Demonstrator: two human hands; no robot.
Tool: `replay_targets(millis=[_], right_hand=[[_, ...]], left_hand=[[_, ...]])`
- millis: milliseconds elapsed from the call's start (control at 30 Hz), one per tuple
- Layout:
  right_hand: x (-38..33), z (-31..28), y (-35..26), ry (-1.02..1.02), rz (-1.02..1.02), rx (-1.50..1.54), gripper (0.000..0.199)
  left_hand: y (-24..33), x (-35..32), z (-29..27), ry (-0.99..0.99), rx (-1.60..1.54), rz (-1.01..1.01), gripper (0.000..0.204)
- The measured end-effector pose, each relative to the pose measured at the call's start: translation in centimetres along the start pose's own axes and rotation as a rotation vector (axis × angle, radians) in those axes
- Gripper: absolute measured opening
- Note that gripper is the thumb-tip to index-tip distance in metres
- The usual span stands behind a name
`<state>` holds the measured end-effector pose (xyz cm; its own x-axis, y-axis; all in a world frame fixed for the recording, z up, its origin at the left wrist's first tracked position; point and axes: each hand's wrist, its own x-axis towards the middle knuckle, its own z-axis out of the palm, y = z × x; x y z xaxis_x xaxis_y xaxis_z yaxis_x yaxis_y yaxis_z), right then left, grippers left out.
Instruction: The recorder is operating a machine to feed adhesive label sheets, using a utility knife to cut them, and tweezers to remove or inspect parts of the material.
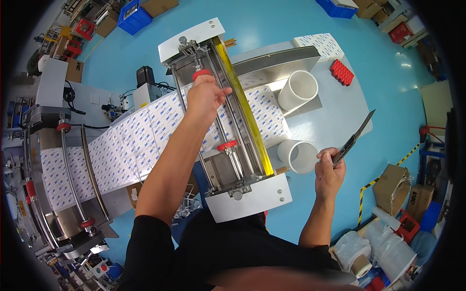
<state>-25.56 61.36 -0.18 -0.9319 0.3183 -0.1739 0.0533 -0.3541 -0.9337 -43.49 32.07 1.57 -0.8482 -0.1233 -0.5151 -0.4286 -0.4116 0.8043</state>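
Observation:
My left hand [206, 99] is closed at a red collar [201, 74] on a steel rod of the roller machine [250, 201], its fingers partly hidden. A second red collar [226, 145] sits lower on that rod. In my right hand [330, 177] is a black-handled utility knife [344, 149], its long blade out and pointing up and to the right. Beneath the rods passes a wide white sheet [158, 121] printed with a small blue and red pattern. A yellow strip [242, 104] runs along the machine's right side.
Two white tubes [303, 87] [297, 156] stand right of the machine, beside a metal plate [276, 65]. A red honeycomb-like block [342, 72] lies on the grey tabletop [340, 111]. Another roller frame [68, 169] is at left. Wrapped rolls [352, 247] and boxes [393, 186] fill the lower right.

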Motion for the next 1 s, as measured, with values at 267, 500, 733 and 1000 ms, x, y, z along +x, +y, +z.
replay_targets(millis=[267, 500, 733, 1000], right_hand=[[0.3, 0.3, 0.3, 0.004, 0.009, -0.016, 0.008], [0.1, 0.1, 0.1, 0.000, 0.003, -0.016, 0.009], [0.1, -0.1, 0.3, 0.019, 0.006, -0.012, 0.012], [0.2, 0.1, 0.4, 0.012, 0.002, -0.014, 0.011]], left_hand=[[1.2, -1.6, 0.0, 0.040, 0.297, 0.100, 0.025], [1.7, 1.7, -1.6, 0.083, 0.615, 0.374, 0.032], [1.6, 1.5, -1.9, 0.065, 1.113, 0.565, 0.026], [1.5, 2.8, -1.8, 0.092, 1.193, 0.303, 0.030]])
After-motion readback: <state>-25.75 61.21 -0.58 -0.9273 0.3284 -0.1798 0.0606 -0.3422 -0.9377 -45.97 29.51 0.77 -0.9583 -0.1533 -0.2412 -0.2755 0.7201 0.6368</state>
